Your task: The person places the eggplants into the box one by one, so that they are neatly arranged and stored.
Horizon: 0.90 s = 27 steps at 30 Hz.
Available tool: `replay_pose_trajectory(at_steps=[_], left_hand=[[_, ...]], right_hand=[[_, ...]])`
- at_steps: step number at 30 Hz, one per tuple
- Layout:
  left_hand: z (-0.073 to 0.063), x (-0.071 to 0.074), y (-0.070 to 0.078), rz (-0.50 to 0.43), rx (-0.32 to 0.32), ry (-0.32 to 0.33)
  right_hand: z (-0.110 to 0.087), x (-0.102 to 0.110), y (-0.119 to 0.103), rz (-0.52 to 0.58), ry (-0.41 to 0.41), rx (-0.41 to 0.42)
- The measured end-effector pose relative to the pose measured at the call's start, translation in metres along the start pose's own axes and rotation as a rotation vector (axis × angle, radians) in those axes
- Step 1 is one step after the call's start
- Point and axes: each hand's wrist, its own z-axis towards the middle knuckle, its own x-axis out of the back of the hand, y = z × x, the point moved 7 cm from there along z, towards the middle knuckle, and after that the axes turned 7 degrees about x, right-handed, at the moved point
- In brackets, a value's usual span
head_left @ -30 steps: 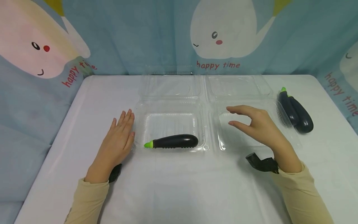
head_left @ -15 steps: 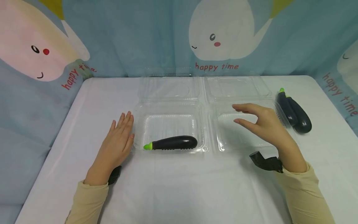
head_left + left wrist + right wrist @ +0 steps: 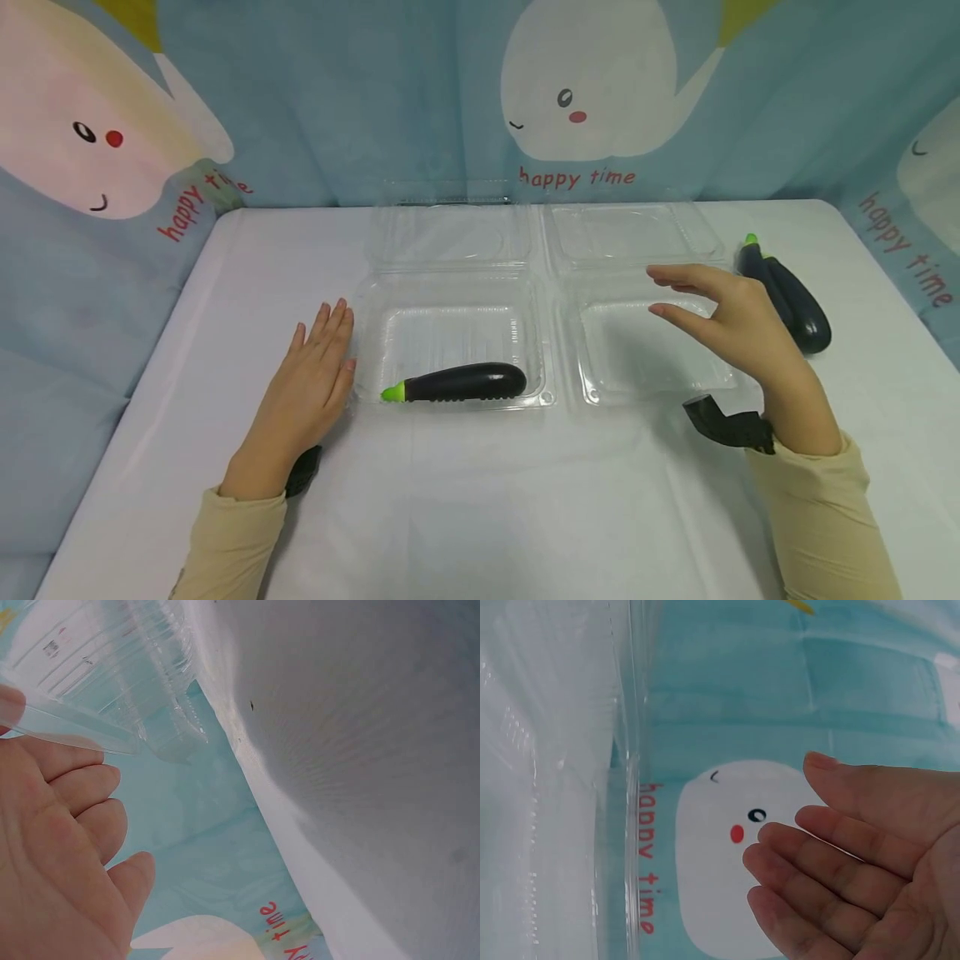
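Note:
My left hand (image 3: 303, 392) lies along the left side of a clear plastic clamshell box (image 3: 450, 329), fingers straight. In the left wrist view its thumb (image 3: 10, 706) is right at the box's rim. Inside that box, along the front edge, lies a dark eggplant (image 3: 465, 382) with a green stem end. My right hand (image 3: 738, 325) hovers over the right part of a second clear clamshell box (image 3: 637, 358), thumb and fingers spread apart and nothing between them. Just beyond this hand, two more eggplants (image 3: 801, 308) lie side by side, partly hidden behind it.
Both boxes have their clear lids folded back; the left lid (image 3: 450, 233) and the right lid (image 3: 633, 233) lie toward the far table edge. A white cloth (image 3: 480, 500) covers the table. A blue printed curtain (image 3: 390, 100) hangs behind and along the sides.
My right hand has drifted to the right above the second box, closer to the two eggplants, still holding nothing. The left hand keeps its place beside the first box.

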Motion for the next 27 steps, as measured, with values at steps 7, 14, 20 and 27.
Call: replay_pose_trajectory(at_steps=[7,14,20,27], left_hand=[[0.001,-0.001,0.000,-0.005,-0.011,0.004],[-0.001,-0.001,-0.001,-0.013,-0.007,-0.003],[0.000,0.000,-0.001,-0.016,-0.006,-0.002],[0.001,-0.001,-0.001,-0.021,-0.009,-0.001]], right_hand=[[-0.007,0.010,0.018,-0.032,0.002,-0.099],[-0.010,0.024,0.030,-0.024,0.030,-0.169],[-0.013,0.033,0.041,-0.019,0.047,-0.230],[-0.019,0.041,0.049,0.010,0.087,-0.271]])
